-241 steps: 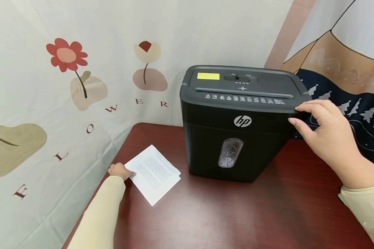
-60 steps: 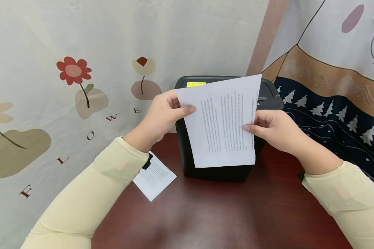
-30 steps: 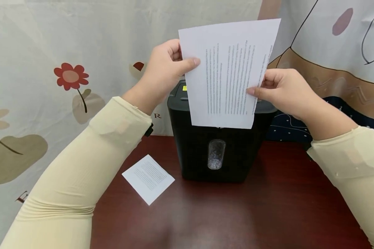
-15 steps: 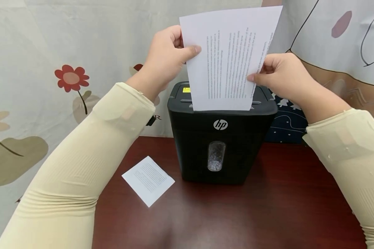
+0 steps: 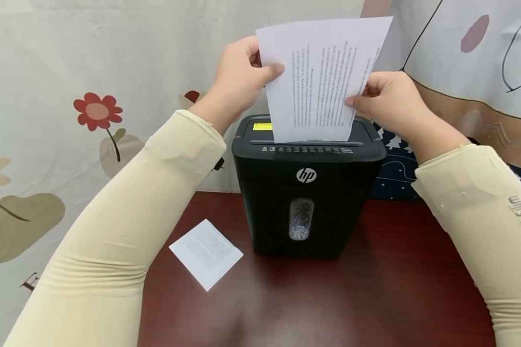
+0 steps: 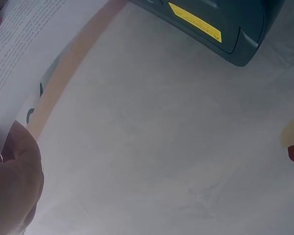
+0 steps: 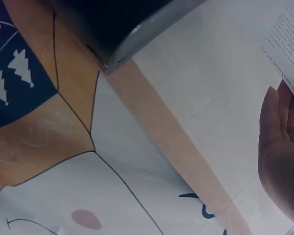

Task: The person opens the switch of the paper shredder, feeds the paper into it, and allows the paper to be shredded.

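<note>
A printed sheet of paper [image 5: 317,82] stands nearly upright over the black HP paper shredder [image 5: 273,193]. Its lower edge is at the feed slot in the shredder's top; whether it has entered the slot I cannot tell. My left hand [image 5: 239,77] pinches the sheet's left edge, thumb in front. My right hand [image 5: 390,103] pinches the right edge a little lower, thumb also in front. In the left wrist view the left hand [image 6: 17,181] grips a corner of the sheet. The right wrist view shows the right hand [image 7: 281,147] at the paper's edge.
A second printed sheet [image 5: 206,254] lies on the dark red table [image 5: 312,303], left of the shredder. Paper shreds show through the shredder's window [image 5: 301,219]. Patterned curtains [image 5: 156,58] hang close behind the table and on its right.
Both hands have lifted the sheet above the shredder, then lowered its bottom edge to the slot. Eight seconds ago the left hand was at the papers on the table and the right touched the shredder.
</note>
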### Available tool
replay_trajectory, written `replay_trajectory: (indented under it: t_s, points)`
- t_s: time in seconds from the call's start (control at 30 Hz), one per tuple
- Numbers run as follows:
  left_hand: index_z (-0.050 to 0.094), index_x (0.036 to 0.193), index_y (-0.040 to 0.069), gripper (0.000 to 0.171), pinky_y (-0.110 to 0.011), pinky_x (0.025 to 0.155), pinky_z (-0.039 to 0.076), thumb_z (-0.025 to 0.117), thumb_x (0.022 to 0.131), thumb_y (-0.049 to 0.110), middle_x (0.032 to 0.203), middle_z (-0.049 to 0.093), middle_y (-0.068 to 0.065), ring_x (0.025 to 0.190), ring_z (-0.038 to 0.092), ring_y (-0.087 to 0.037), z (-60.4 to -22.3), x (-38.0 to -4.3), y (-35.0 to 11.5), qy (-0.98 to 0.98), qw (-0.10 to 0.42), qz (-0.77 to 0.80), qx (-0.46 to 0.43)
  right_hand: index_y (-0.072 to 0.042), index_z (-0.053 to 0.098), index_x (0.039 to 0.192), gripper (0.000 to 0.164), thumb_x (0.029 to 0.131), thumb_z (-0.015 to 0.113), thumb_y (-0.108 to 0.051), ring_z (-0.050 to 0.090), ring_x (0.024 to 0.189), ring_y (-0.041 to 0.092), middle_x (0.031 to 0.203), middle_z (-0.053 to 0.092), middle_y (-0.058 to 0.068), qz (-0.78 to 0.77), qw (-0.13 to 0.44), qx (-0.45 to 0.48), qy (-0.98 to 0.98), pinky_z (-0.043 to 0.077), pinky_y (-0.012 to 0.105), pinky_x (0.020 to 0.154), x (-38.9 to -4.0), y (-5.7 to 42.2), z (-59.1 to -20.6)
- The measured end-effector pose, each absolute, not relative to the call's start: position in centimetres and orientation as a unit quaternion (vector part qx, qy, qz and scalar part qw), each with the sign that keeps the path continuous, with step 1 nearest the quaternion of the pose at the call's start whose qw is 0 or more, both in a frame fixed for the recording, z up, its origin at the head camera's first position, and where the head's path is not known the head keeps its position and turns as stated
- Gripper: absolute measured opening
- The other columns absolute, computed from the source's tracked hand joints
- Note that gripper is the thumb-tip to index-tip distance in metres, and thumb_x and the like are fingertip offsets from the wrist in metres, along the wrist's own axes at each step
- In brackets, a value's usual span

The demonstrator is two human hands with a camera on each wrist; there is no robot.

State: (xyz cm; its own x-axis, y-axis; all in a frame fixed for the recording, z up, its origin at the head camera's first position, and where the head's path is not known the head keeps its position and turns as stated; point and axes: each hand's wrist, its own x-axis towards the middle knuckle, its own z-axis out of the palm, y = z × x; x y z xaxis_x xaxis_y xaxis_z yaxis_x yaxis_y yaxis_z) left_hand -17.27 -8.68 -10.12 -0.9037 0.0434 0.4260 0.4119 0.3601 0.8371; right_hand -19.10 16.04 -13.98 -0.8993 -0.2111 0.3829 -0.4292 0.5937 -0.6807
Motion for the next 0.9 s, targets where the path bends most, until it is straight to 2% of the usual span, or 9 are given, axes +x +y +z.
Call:
replay_trajectory:
  t_s: [0.2, 0.33, 0.5, 0.57, 0.67, 0.83, 0.9]
  points:
    - [0.064, 0.113, 0.004, 0.022, -0.022, 0.077, 0.043, 0.064, 0.091, 0.004, 0.099, 0.065, -0.002, 0.090, 0.059, -0.011, -10.4, -17.7, -8.5, -0.816, 0.168, -0.537, -0.136, -0.004, 0.065, 0.124, 0.033, 0.093, 0.065, -0.016, 0.063, 0.087, 0.003, 0.113, 0.070, 0.004, 0.398, 0.138, 0.168, -0.891, 0.050, 0.010, 0.069, -19.5, 16.0, -14.2]
    - [0.065, 0.113, 0.005, 0.022, -0.022, 0.077, 0.043, 0.065, 0.091, 0.005, 0.100, 0.065, -0.002, 0.090, 0.058, -0.011, -10.6, -18.0, -8.5, -0.823, 0.167, -0.527, -0.131, -0.005, 0.065, 0.124, 0.033, 0.093, 0.065, -0.017, 0.063, 0.088, 0.004, 0.113, 0.070, 0.003, 0.391, 0.135, 0.167, -0.895, 0.049, 0.010, 0.069, -19.7, 16.0, -14.4]
    - [0.064, 0.116, 0.006, 0.024, -0.022, 0.080, 0.043, 0.064, 0.092, 0.006, 0.106, 0.066, -0.003, 0.094, 0.058, -0.012, -11.0, -18.3, -8.6, -0.832, 0.161, -0.517, -0.122, -0.007, 0.065, 0.125, 0.033, 0.094, 0.063, -0.020, 0.061, 0.096, 0.009, 0.120, 0.067, 0.010, 0.359, 0.141, 0.173, -0.906, 0.049, 0.022, 0.083, -19.9, 15.9, -14.7]
    - [0.064, 0.116, 0.007, 0.024, -0.022, 0.080, 0.043, 0.064, 0.092, 0.007, 0.108, 0.066, -0.004, 0.095, 0.059, -0.012, -11.2, -18.4, -8.7, -0.837, 0.158, -0.511, -0.118, -0.007, 0.066, 0.124, 0.032, 0.095, 0.062, -0.020, 0.061, 0.097, 0.010, 0.121, 0.066, 0.013, 0.345, 0.144, 0.175, -0.911, 0.048, 0.026, 0.085, -19.9, 15.8, -14.8]
    - [0.064, 0.116, 0.007, 0.024, -0.023, 0.080, 0.044, 0.064, 0.092, 0.008, 0.108, 0.066, -0.004, 0.095, 0.060, -0.011, -11.5, -18.5, -8.7, -0.841, 0.155, -0.505, -0.116, -0.006, 0.066, 0.123, 0.031, 0.095, 0.062, -0.018, 0.060, 0.096, 0.010, 0.120, 0.066, 0.014, 0.335, 0.144, 0.179, -0.914, 0.047, 0.025, 0.083, -20.0, 15.7, -15.0]
    - [0.063, 0.118, 0.008, 0.025, -0.023, 0.081, 0.044, 0.063, 0.093, 0.008, 0.110, 0.066, -0.004, 0.097, 0.059, -0.011, -12.0, -18.7, -8.8, -0.840, 0.149, -0.508, -0.117, -0.006, 0.065, 0.125, 0.032, 0.095, 0.061, -0.018, 0.060, 0.105, 0.020, 0.123, 0.065, 0.014, 0.324, 0.130, 0.178, -0.920, 0.048, 0.034, 0.088, -20.3, 15.5, -15.2]
    - [0.063, 0.119, 0.009, 0.026, -0.023, 0.083, 0.044, 0.063, 0.093, 0.007, 0.112, 0.066, -0.004, 0.099, 0.060, -0.012, -12.2, -18.8, -8.9, -0.837, 0.143, -0.516, -0.115, -0.006, 0.065, 0.125, 0.032, 0.095, 0.061, -0.017, 0.059, 0.107, 0.024, 0.123, 0.065, 0.014, 0.324, 0.126, 0.178, -0.920, 0.047, 0.034, 0.088, -20.4, 15.4, -15.3]
